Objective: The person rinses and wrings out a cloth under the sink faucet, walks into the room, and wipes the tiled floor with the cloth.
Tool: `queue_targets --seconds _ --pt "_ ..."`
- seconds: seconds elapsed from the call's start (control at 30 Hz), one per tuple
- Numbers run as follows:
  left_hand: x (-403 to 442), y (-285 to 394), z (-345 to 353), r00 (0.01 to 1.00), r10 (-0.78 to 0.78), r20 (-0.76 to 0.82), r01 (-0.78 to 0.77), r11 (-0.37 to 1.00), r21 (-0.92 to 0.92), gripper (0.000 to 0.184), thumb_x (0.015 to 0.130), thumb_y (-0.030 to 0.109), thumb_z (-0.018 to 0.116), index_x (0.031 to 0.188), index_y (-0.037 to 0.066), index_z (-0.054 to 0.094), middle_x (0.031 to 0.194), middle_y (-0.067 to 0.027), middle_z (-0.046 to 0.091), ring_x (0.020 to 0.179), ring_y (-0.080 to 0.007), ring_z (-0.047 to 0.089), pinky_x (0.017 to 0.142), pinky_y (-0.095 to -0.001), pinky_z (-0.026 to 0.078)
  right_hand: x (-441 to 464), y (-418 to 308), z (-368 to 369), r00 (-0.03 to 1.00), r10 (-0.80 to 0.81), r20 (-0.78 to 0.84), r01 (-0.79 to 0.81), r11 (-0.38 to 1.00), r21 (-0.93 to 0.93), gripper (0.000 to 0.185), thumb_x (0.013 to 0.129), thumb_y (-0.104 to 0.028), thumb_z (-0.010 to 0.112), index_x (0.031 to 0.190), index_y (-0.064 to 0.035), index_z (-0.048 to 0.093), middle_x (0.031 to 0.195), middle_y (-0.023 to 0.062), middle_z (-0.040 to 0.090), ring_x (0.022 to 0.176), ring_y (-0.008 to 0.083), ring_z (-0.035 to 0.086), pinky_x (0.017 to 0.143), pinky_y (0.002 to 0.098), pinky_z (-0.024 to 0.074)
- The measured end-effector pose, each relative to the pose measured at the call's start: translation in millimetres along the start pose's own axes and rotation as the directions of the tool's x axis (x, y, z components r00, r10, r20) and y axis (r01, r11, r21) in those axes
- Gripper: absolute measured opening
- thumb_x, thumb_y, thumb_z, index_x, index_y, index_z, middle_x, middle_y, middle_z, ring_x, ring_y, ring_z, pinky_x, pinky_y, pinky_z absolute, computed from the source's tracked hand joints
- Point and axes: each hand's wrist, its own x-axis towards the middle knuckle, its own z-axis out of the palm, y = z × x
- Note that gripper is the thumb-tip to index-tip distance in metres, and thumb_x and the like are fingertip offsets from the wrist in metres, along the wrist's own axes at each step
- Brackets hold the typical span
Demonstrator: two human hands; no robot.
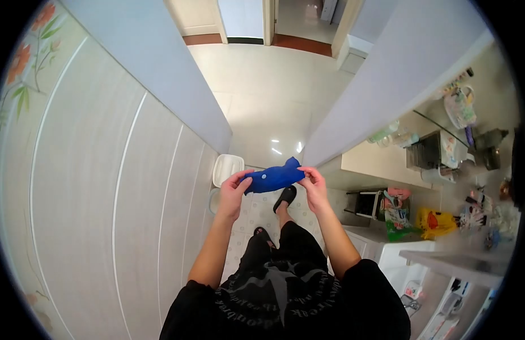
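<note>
A blue piece of cloth (273, 178) with a small pale round spot is stretched out between my two hands, above the floor. My left hand (232, 191) pinches its left end, thumb over the fabric. At the right end, my right hand (313, 185) holds the cloth's edge between thumb and fingers. The cloth hangs slightly bunched, and its right end rises to a point.
A white lidded bin (227, 169) stands by the left wall (139, 170). To the right are a counter (375, 165), a yellow bag (436, 222) and a white washbasin (394, 253). Ahead, a tiled floor (262, 105) leads to doorways.
</note>
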Motion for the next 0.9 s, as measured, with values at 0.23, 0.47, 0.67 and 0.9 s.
queue_targets --seconds 0.23,0.47,0.67,0.9 --pt "104 24 11 0.996 -0.042 -0.078 0.033 0.993 -0.113 0.025 0.103 0.012 0.061 0.122 -0.003 0.068 0.112 -0.0104 0.072 0.106 -0.02 0.068 0.097 -0.0327 0.052 119 -6 0 0.998 0.008 0.061 -0.007 1.0 -0.008 0.025 0.09 0.003 0.062 0.112 -0.004 0.07 0.118 0.0031 0.062 0.115 0.0171 0.059 0.099 0.0331 0.0493" --pt "175 59 51 0.994 -0.055 -0.097 0.024 0.955 -0.295 0.027 0.105 0.015 0.058 0.125 -0.003 0.064 0.11 -0.0124 0.068 0.096 -0.0294 0.073 0.09 -0.0435 0.06 195 -76 19 0.972 0.157 0.174 -0.202 0.937 0.283 0.03 0.095 -0.002 0.053 0.122 -0.0068 0.066 0.119 0.0029 0.062 0.112 0.0155 0.06 0.095 0.0302 0.0496" --pt "237 63 74 0.984 -0.138 -0.117 0.148 0.986 0.081 0.032 0.105 0.023 0.062 0.126 -0.001 0.067 0.112 -0.0101 0.071 0.105 -0.023 0.072 0.089 -0.0347 0.058 245 -87 40 0.977 0.116 0.182 -0.155 0.964 0.216 0.038 0.097 -0.001 0.049 0.132 -0.0055 0.063 0.124 0.0062 0.064 0.115 0.0175 0.061 0.097 0.0309 0.0499" --pt "320 63 82 0.994 -0.1 -0.04 0.106 0.971 0.215 0.029 0.101 0.028 0.071 0.105 0.0 0.076 0.091 0.0014 0.07 0.082 -0.0063 0.057 0.075 -0.0244 0.047 309 -102 65 0.978 0.064 0.196 -0.112 0.963 0.244 0.044 0.098 0.0 0.056 0.142 -0.0065 0.057 0.137 0.0095 0.061 0.119 0.0207 0.06 0.106 0.0326 0.046"
